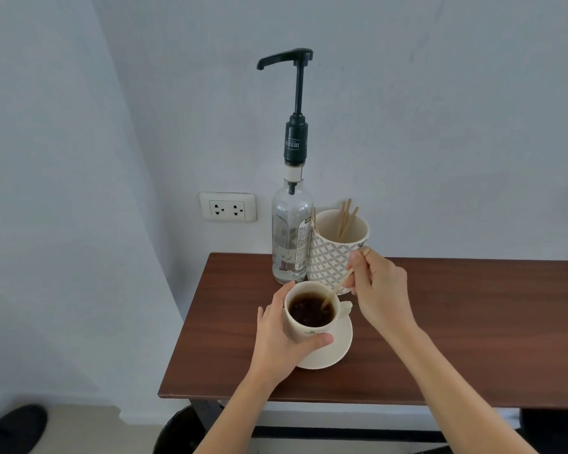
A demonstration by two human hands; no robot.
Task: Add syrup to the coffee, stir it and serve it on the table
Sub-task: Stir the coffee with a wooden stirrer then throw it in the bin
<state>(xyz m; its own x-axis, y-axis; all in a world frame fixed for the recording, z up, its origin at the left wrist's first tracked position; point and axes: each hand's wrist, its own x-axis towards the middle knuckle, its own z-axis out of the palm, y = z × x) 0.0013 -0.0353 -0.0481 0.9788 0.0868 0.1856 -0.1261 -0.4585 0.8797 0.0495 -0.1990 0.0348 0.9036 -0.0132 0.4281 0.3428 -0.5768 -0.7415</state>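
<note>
A cream coffee cup (304,332) full of dark coffee stands on a cream saucer (340,344) near the left end of the brown table (456,339). My left hand (284,339) wraps around the cup's left and front side. My right hand (377,290) pinches a thin wooden stir stick (341,285) whose lower end dips into the coffee. Behind the cup stands a clear glass syrup bottle (291,237) with a tall black pump, its spout pointing left.
A patterned mug (333,257) holding several wooden stir sticks stands beside the bottle, just behind my right hand. A wall socket (227,207) sits left of the bottle. The table's left edge is close to the cup. A dark shoe (17,427) rests on the floor.
</note>
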